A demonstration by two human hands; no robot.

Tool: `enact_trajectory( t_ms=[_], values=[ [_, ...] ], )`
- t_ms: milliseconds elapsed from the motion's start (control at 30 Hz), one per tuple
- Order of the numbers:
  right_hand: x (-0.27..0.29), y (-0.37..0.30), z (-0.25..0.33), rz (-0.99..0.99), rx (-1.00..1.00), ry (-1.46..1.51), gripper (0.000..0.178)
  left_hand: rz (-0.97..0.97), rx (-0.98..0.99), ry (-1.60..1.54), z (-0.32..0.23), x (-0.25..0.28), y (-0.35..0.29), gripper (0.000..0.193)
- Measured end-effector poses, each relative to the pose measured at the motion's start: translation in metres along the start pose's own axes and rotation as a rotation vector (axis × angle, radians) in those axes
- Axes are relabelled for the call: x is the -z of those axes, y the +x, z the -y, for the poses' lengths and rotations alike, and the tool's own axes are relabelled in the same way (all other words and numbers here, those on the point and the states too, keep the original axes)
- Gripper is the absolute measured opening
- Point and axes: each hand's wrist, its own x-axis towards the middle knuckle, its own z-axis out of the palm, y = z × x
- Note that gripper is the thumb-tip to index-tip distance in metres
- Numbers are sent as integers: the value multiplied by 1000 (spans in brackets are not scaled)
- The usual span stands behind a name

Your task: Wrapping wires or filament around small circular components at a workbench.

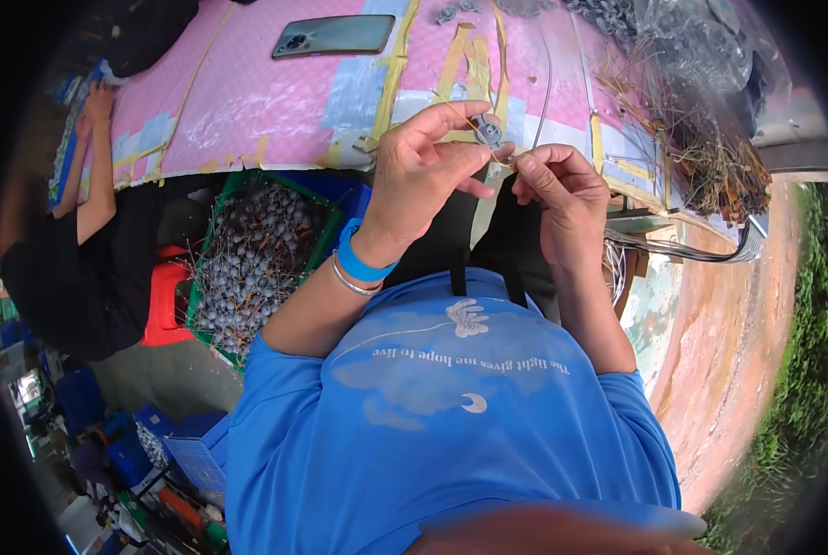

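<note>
Blurred at the lower edge, a brownish shape [534,529] with a pale blue rim, too close to make out. Beyond it, a blue shirt [451,453] with pale print and a crescent across the front.

Raised at the near edge of the pink, tape-patched table [238,102], a small grey part [488,134] with a thin orange-brown wire [502,162] close against it. Around the part, the left hand [428,166], pinching it between thumb and index finger, other fingers loosely bent. On that wrist, a blue band [363,259] and a silver bangle [354,282]. Just beside, the right hand [566,190], thumb and index fingertip pressed together near the wire's lower end, remaining fingers curled; cannot tell how much wire lies in that pinch.

Farther back on the table, a phone [332,37], face down. Toward the far right, a clear bag [696,46] over more grey pieces, then a heap of brown wires [714,162] at the edge.

Below the table to the left, a green crate [327,238] full of grey balls [264,245] with thin stems, next to a red stool [167,301]. Farther left, another person [76,287] in black, both forearms at the table.
</note>
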Motion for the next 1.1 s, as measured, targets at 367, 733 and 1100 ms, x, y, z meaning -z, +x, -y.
enact_trajectory(
  t_ms=[367, 733, 1100],
  values=[
    [5, -6, -14, 3, -48, -64, 10, -79, 53, 17, 2, 10, 2, 30],
    [3, -15, -21, 112, 82, -274, 8, -51, 115, -41, -4, 14, -2, 25],
    [-4, 18, 1, 364, 33, -31, 17, 138, 235, -34, -9, 0, -14, 21]
  ],
)
